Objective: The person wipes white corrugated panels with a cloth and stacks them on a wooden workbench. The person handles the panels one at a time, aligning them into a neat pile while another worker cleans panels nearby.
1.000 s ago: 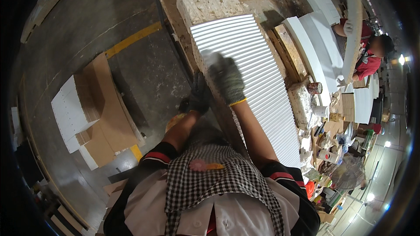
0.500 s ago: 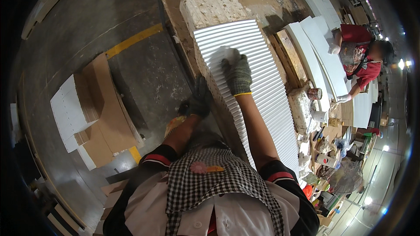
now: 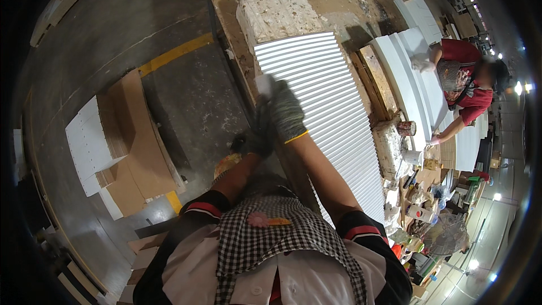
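Observation:
A long row of overlapping white strips with ridged edges lies on the workbench in front of me. My right hand, in a grey knit glove, is at the row's left edge. Its fingers close on a small white pad-like piece, blurred, whose exact kind I cannot make out. Just left of it, my left hand in a dark glove rests at the bench's side, fingers stretched upward along the edge and partly hidden by the right hand.
A whitish stained block sits beyond the strips. On the right are a wooden bar, a stained can and long white panels, where a person in red works. Cardboard with white sheets lies at left.
My right hand has swept left with the white piece, from the middle of the strips to their left edge beside my left hand. The other person's hands have shifted slightly on the panels.

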Tool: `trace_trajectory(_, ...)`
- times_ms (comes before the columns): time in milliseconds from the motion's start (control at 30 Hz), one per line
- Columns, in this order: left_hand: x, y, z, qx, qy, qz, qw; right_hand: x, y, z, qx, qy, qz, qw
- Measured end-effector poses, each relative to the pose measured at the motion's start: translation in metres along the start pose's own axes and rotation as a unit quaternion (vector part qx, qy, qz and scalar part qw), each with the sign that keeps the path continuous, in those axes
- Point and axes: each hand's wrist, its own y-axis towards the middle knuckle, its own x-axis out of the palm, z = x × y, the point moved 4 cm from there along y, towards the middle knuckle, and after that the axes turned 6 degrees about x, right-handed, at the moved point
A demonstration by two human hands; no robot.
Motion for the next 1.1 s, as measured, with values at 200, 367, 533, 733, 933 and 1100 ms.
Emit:
trace_trajectory(200,-0.007,0.006,0.002,0.038,-0.035,0.064,0.997,-0.034,0.029,0.005,-0.044,0.004,0.124,0.991)
trace_trajectory(367,-0.003,0.006,-0.002,0.052,-0.018,0.067,0.996,-0.023,0.050,0.009,-0.013,-0.052,0.106,0.993)
trace_trajectory(533,0.000,0.000,-0.006,0.066,0.045,0.029,0.996,0.007,0.038,-0.024,-0.139,-0.069,0.007,0.988)
trace_trajectory(733,-0.004,0.009,-0.006,0.055,-0.079,0.096,0.991,-0.038,0.079,0.000,0.002,-0.040,0.149,0.988)
trace_trajectory(933,0.001,0.010,-0.006,0.070,-0.047,0.079,0.993,0.018,0.066,-0.039,-0.205,-0.076,-0.018,0.976)
trace_trajectory(1100,-0.016,0.022,0.008,0.037,0.031,-0.050,0.998,-0.048,0.113,0.001,0.019,-0.012,0.150,0.988)
